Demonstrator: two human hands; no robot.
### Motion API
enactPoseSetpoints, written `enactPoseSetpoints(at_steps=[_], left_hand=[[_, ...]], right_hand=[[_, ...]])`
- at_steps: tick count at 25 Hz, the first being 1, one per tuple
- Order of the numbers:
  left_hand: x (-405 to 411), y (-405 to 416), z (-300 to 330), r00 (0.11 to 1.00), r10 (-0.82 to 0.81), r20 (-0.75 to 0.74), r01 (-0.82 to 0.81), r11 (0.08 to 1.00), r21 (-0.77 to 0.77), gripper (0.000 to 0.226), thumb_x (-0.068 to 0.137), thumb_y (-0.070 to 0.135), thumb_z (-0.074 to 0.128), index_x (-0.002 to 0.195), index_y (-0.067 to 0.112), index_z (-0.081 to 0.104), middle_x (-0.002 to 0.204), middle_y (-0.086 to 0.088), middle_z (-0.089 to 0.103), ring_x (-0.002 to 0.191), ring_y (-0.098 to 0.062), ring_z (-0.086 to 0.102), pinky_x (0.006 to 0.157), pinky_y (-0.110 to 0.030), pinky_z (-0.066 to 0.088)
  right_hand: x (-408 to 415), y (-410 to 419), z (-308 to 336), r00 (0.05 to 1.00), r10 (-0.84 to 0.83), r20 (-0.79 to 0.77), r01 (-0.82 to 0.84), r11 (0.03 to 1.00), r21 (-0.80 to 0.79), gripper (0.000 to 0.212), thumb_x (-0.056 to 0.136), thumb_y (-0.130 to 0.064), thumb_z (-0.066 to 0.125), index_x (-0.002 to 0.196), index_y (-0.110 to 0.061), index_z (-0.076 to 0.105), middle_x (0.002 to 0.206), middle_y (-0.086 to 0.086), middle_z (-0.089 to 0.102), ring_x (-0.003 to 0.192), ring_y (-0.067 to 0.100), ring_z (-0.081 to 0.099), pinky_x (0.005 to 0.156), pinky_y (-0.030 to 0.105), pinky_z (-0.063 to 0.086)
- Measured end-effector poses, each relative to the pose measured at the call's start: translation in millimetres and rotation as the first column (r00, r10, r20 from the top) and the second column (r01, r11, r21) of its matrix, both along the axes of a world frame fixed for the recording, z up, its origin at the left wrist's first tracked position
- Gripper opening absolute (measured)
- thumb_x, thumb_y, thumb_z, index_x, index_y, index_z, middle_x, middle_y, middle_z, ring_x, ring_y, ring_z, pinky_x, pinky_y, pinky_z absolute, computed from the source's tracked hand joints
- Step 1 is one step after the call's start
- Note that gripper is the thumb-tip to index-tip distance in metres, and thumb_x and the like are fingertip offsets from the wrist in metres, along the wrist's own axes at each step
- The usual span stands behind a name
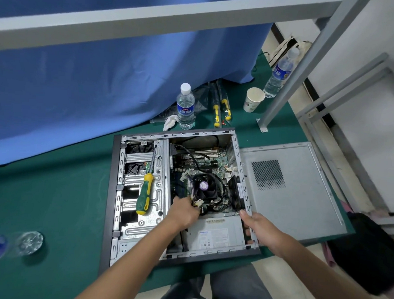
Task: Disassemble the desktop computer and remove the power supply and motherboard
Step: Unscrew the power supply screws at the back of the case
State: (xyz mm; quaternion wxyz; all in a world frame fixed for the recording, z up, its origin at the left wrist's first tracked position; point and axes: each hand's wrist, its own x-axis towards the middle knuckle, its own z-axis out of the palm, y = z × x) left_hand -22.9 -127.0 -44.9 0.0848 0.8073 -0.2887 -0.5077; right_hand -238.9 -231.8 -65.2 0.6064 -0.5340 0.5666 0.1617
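Observation:
The open computer case [115,191] lies on its side on the green table. Inside, the motherboard [204,163] carries a black CPU fan [207,186]. The grey power supply [217,236] sits at the near end. My left hand [184,213] reaches into the case and is closed on a bundle of wires with a white connector [198,203] beside the fan. My right hand [262,231] grips the case's right wall beside the power supply. A green and yellow screwdriver [145,192] rests on the drive cage [140,228].
The removed side panel [291,192] lies right of the case. Two water bottles [185,106] [279,73], a paper cup [253,99] and two more screwdrivers [221,109] stand behind. A bottle [11,245] lies at the near left. A metal frame post [284,85] rises at right.

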Motion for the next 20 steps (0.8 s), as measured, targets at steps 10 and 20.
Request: enactPoseSetpoints(at_steps=[10, 20], left_hand=[[-35, 25, 1, 0.971, 0.238, -0.009, -0.236, 0.966, 0.106, 0.105, 0.077, 0.046, 0.079, 0.15, 0.01, 0.013, 0.159, -0.017, 0.016, 0.142, -0.035, 0.031, 0.112, -0.044, 0.036], [-48, 29, -6, 0.934, 0.357, -0.01, -0.357, 0.934, 0.03, 0.087, 0.078, 0.047, 0.078, 0.131, 0.008, 0.022, 0.156, -0.017, 0.018, 0.136, -0.032, 0.038, 0.104, -0.038, 0.039]], right_hand=[[31, 52, 53, 0.874, 0.354, -0.333, -0.463, 0.397, -0.792, 0.043, 0.1, -0.042, 0.043, 0.136, -0.018, 0.039, 0.114, 0.001, 0.059, 0.105, 0.017, 0.053, 0.084, 0.029, 0.047], [59, 55, 42, 0.728, 0.469, -0.5, -0.675, 0.619, -0.402, 0.056, 0.099, -0.053, 0.04, 0.142, -0.018, 0.029, 0.128, 0.019, 0.049, 0.105, 0.031, 0.06, 0.086, 0.037, 0.048]])
